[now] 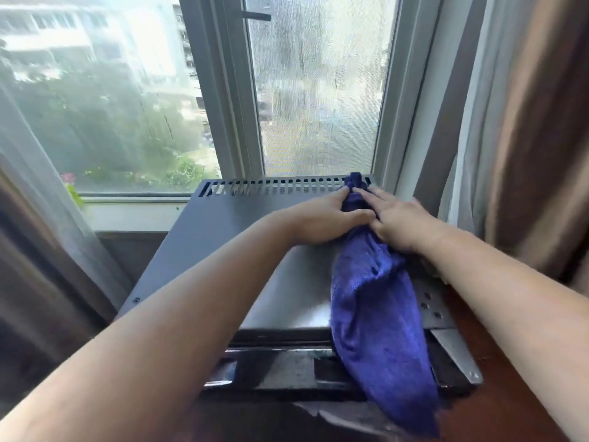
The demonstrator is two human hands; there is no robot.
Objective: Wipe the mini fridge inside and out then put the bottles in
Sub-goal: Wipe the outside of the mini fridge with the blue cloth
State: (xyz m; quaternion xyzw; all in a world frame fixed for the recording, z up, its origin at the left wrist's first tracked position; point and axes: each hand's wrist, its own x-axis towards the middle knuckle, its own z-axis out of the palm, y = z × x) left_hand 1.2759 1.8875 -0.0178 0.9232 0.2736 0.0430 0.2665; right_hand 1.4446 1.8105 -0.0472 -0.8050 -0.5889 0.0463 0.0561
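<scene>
The mini fridge (pixel 223 231) is a dark grey metal box seen from above, with a slotted vent along its back edge by the window. A long blue cloth (pixel 379 317) lies along the right side of its top, from the vent down over the glossy black front. My left hand (pixel 325 220) grips the far end of the cloth from the left. My right hand (pixel 404 223) presses on the same end from the right, fingers spread over it. No bottles are in view.
A window (pixel 306 90) with a grey frame stands right behind the fridge, its sill (pixel 127 215) at the left. Brown curtains (pixel 538 129) and sheer white ones hang close on both sides. A reddish wooden surface (pixel 497 387) lies at the lower right.
</scene>
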